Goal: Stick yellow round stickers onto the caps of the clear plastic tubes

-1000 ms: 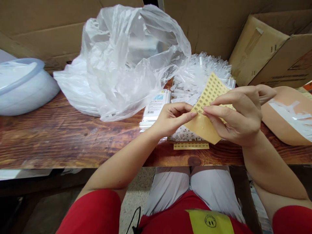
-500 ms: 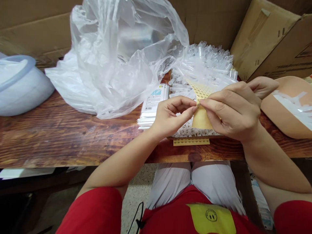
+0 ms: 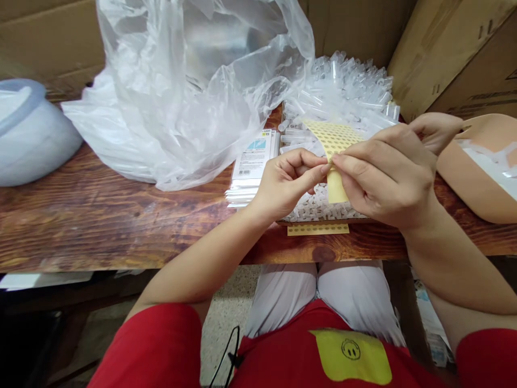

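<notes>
A yellow sticker sheet (image 3: 333, 137) printed with rows of small dark marks is held up over a tray of small clear and white plastic pieces (image 3: 323, 207). My left hand (image 3: 288, 180) pinches the sheet's left edge between thumb and forefinger. From the right, my right hand (image 3: 390, 172) pinches it close beside the left fingertips. Below the pinch, a plain yellow part of the sheet hangs down. A narrow yellow sticker strip (image 3: 318, 229) lies on the wooden table along the tray's front edge.
Left of the tray sits a stack of printed cards (image 3: 252, 161), with a large clear plastic bag (image 3: 181, 108) behind. A pale tub (image 3: 38, 140) stands far left, an orange container (image 3: 476, 172) at right. Clear tubes (image 3: 347, 86) fill the back; cardboard boxes (image 3: 452, 48) stand behind.
The sheet has tilted, so more of its printed face shows and its lower part looks narrower. Both hands keep their pinch. The view has shifted slightly.
</notes>
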Tool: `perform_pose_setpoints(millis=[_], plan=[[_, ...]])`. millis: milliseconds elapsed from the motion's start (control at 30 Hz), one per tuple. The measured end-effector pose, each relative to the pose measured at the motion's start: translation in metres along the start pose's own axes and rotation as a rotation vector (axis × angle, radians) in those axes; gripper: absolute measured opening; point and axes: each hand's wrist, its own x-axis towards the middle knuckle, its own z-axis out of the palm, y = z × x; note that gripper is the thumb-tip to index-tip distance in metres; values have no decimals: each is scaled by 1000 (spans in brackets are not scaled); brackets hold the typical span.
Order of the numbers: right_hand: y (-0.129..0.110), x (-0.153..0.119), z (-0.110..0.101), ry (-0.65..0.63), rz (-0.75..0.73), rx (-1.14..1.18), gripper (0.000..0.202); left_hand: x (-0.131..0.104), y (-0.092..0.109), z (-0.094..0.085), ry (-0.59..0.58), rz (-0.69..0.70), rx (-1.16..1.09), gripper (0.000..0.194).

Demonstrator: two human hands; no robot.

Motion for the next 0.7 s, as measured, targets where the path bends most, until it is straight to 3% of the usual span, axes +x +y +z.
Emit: perform_pose_setpoints(millis=[267, 500, 700], plan=[[3, 0, 3, -50, 111, 180, 15, 3, -5, -3, -41, -16, -6, 45], [2, -1, 4, -18, -10, 33, 18, 3, -5, -3, -58, -27, -36, 47], [0, -1, 2, -57, 7, 20, 20, 3, -6, -3, -7, 5, 6, 40]])
